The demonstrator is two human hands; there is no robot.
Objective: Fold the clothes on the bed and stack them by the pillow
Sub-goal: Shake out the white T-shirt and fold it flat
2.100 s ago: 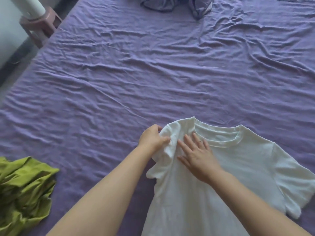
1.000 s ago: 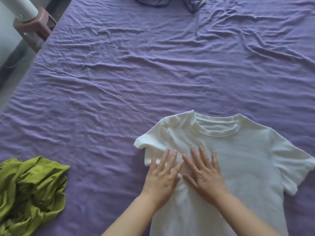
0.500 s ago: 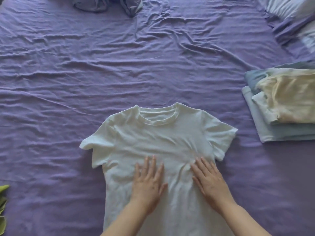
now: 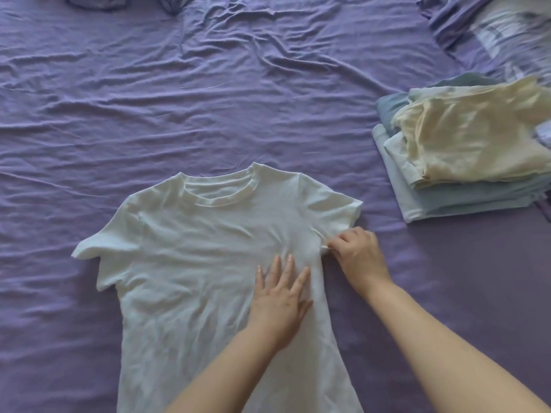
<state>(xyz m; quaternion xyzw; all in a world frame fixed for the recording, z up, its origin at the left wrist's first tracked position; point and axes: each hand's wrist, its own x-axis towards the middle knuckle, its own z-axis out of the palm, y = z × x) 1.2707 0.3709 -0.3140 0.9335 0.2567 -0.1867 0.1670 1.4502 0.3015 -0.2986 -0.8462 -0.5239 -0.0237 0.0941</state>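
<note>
A white T-shirt (image 4: pixel 193 257) lies spread flat, collar away from me, on the purple bed sheet (image 4: pixel 149 99). My left hand (image 4: pixel 280 296) presses flat on the shirt's right chest area, fingers straight. My right hand (image 4: pixel 357 251) pinches the shirt's edge just under the right sleeve, at the armpit seam. A stack of folded clothes (image 4: pixel 459 153), cream on top of pale blue ones, sits at the right, next to the pillow (image 4: pixel 504 34).
A crumpled grey-purple garment (image 4: pixel 125 1) lies at the far top edge of the bed. The sheet is wrinkled all over. Open sheet stretches to the left of the shirt and between the shirt and the stack.
My right hand has gone from lying flat on the shirt to pinching its edge under the right sleeve. My left hand slid right. The view swung right, bringing the folded stack into sight.
</note>
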